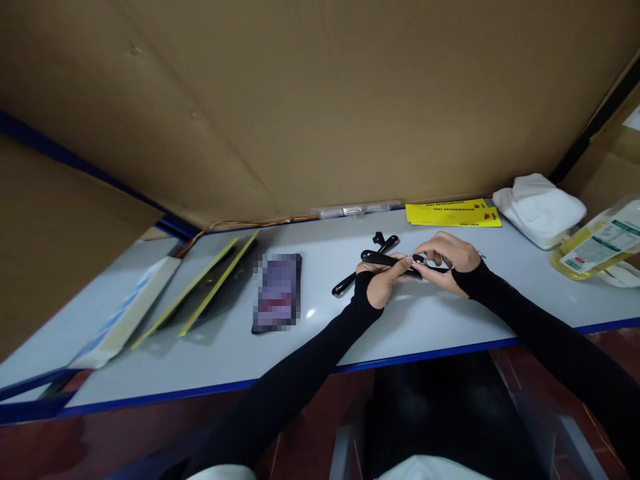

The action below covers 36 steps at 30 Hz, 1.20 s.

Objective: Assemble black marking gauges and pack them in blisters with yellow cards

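My left hand [383,285] is closed around a black spokeshave [376,257], whose long handle with a holed end sticks out to the left. Fingertips of my right hand [450,257] pinch a small dark part [418,259] at the middle of this tool. What exactly that part is, I cannot make out. A second black spokeshave [344,285] lies on the table beneath, partly covered by my left hand and the held tool. Just behind it rests a small black piece [379,237].
Yellow printed cards [453,215] lie at the back, beside clear plastic packaging [355,209]. At right are a white cloth bundle [540,207] and a bottle of yellow liquid [595,243]. A blurred-out phone-like object [277,293], yellow-edged boards [220,283] and a white box [133,310] occupy the left.
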{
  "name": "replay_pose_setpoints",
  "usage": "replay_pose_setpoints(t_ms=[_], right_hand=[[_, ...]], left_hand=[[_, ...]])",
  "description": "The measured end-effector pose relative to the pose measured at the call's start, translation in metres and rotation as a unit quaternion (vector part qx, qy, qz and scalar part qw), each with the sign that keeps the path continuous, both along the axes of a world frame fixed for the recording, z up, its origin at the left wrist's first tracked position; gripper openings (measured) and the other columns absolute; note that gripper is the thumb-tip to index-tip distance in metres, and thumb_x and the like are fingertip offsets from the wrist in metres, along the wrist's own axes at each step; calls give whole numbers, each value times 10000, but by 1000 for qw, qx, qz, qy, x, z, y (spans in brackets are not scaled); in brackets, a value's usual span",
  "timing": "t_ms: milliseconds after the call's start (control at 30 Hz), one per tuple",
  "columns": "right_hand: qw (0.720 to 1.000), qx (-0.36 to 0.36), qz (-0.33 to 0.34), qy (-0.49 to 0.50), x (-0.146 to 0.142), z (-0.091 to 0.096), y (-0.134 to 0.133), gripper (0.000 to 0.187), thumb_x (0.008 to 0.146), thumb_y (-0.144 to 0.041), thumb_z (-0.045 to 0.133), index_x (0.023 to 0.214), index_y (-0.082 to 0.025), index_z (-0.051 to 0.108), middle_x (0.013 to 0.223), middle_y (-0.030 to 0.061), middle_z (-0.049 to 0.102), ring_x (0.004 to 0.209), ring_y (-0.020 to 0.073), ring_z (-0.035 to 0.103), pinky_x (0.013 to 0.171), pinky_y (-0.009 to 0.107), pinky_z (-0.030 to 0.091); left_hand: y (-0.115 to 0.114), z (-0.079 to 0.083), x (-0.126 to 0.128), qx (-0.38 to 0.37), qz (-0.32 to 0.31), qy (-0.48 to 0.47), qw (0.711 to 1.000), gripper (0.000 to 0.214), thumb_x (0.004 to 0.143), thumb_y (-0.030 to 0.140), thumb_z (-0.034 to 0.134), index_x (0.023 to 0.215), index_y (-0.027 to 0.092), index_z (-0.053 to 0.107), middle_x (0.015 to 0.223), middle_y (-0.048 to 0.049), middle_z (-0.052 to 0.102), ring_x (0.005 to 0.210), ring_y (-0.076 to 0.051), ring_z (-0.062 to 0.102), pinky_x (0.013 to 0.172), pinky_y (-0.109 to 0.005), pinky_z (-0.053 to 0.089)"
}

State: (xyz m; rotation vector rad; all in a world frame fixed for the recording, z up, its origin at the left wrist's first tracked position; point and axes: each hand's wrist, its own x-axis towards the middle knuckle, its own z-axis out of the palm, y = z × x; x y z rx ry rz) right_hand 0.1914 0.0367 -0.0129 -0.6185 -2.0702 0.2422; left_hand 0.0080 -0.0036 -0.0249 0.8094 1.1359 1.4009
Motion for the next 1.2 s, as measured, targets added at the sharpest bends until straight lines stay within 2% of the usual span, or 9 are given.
replay_pose_setpoints(t_ms=[100,233,333,433,633,800,967,1100,1200], right_hand=[[999,-31,7,9,-2,0,-2,95,904,-205,701,991,-213,739,772,-24,592,555,84,490,550,242,436],[997,-79,-7,23,-4,3,-4,36,885,-208,687,896,-207,721,715,-34,584,539,84,496,530,237,414],[997,-70,-6,19,-3,5,-4,61,900,-208,672,865,-201,722,707,-30,578,530,82,484,515,237,395],[999,-45,1,3,-1,8,-4,94,931,-216,661,873,-200,733,735,-11,600,554,93,491,558,251,433],[998,-50,31,-20,1,5,-3,144,985,-265,669,875,-195,731,763,12,643,618,118,533,614,266,468],[997,-55,52,-3,0,0,3,219,980,-335,730,808,-199,741,760,2,650,600,102,521,599,250,446],[998,-58,-4,20,-3,2,-1,193,953,-391,766,905,-205,767,750,-11,628,580,100,497,557,249,418],[996,-77,-28,20,-5,7,-7,264,978,-351,711,761,-201,694,718,1,637,599,115,526,565,266,411],[994,-94,-45,15,-6,9,-7,249,935,-291,707,717,-204,624,685,-2,627,588,118,510,564,269,404]], left_hand=[[-1,2,0,5,-13,3,1000,443,539,460,1002,744,116,812,777,-66,757,708,-196,727,685,-351,671],[-1,1,-1,6,-12,5,1000,420,545,441,1002,730,121,801,775,-66,765,711,-214,746,717,-382,679],[2,-2,-4,6,-14,-1,1000,418,566,433,999,757,116,806,801,-73,776,731,-221,758,736,-384,683],[4,-4,-7,6,-4,-17,1000,426,556,435,1007,741,113,797,792,-68,772,728,-221,760,721,-371,685],[3,-2,-7,12,22,-19,1000,438,556,444,1005,761,121,792,791,-75,780,731,-249,773,751,-427,692],[-2,0,0,34,-1,6,999,393,594,443,988,724,124,800,817,-68,771,705,-206,749,709,-368,692],[-2,0,2,46,-7,1,999,397,597,458,986,734,129,811,823,-64,763,711,-206,755,679,-347,688],[0,-1,-1,49,13,-8,999,405,589,464,991,728,131,805,840,-69,772,725,-205,754,680,-350,687],[0,-2,-1,45,12,-6,999,413,584,450,999,751,124,808,823,-72,775,721,-204,752,701,-361,690]])
